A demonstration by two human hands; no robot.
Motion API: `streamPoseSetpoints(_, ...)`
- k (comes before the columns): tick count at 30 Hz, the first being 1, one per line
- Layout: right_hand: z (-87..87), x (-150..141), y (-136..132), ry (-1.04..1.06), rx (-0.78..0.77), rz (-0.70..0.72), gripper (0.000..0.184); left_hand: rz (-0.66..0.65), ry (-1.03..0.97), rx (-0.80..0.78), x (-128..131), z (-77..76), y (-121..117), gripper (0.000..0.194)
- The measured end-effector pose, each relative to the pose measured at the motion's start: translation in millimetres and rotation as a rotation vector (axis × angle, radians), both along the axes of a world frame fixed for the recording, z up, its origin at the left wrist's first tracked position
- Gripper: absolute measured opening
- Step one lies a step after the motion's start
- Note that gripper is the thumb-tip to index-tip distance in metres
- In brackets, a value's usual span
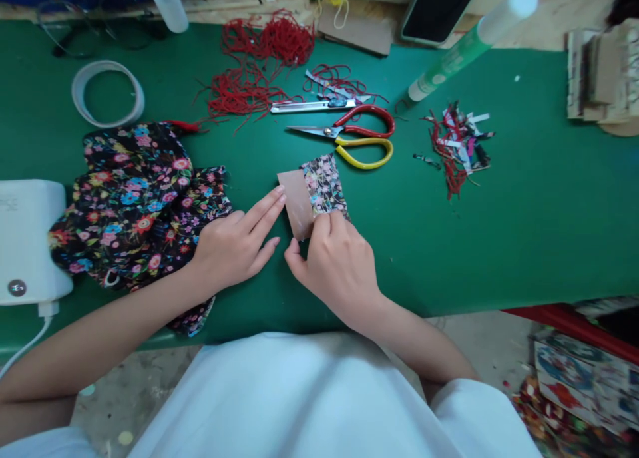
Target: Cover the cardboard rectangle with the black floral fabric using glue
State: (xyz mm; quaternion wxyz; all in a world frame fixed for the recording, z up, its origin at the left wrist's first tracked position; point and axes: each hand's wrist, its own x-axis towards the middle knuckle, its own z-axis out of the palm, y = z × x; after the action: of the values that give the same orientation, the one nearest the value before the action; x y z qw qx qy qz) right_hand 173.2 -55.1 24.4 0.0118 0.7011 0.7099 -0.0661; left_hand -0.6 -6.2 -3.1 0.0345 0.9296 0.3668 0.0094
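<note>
A small brown card (295, 198) lies on the green table top, with a floral fabric piece (327, 182) along its right side. My left hand (234, 245) is open, its index and middle fingers stretched out to the card's upper left edge. Over the lower right of the card, my right hand (342, 265) has its fingers curled down on the floral fabric, with the thumb at the card's bottom corner. The right fingertips are partly hidden. Just above the fabric are scissors (344, 135) with one red and one yellow handle.
Black floral cloth (140, 205) is heaped beside my left forearm, near a white power bank (32, 241) and a tape roll (107, 93). Behind are red threads (269, 42), a utility knife (319, 104) and a glue stick (459, 55). Scraps (459, 145) lie to the right.
</note>
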Motion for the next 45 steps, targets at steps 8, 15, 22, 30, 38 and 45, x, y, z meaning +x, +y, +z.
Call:
streamPoseSetpoints(8, 14.7, 25, 12, 0.141, -0.208, 0.025, 0.030, -0.043, -0.018, 0.006, 9, 8.1, 5, 0.057)
streamPoseSetpoints(15, 13.2, 43, 14, 0.264, -0.227, 0.051, 0.019, -0.061, 0.093, 0.014, 24, 24.6, 9, 0.055)
streamPoseSetpoints(22, 10.6, 51, 12, 0.212, -0.194, 0.013, 0.028, -0.091, 0.112, 0.042, 34, 20.7, 11, 0.056)
streamPoseSetpoints(30, 8.1, 63, 13, 0.232, -0.155, -0.012, 0.043, -0.129, 0.078, 0.024, 42, 20.4, 11, 0.056)
streamPoseSetpoints(38, 7.1, 73, 13, 0.450, -0.150, -0.034, 0.026, -0.144, 0.088, 0.017, 54, 25.1, 11, 0.058)
streamPoseSetpoints(45, 4.7, 81, 15, 0.467, -0.128, -0.064, 0.004, -0.174, -0.006, -0.032, 63, 22.8, 14, 0.057)
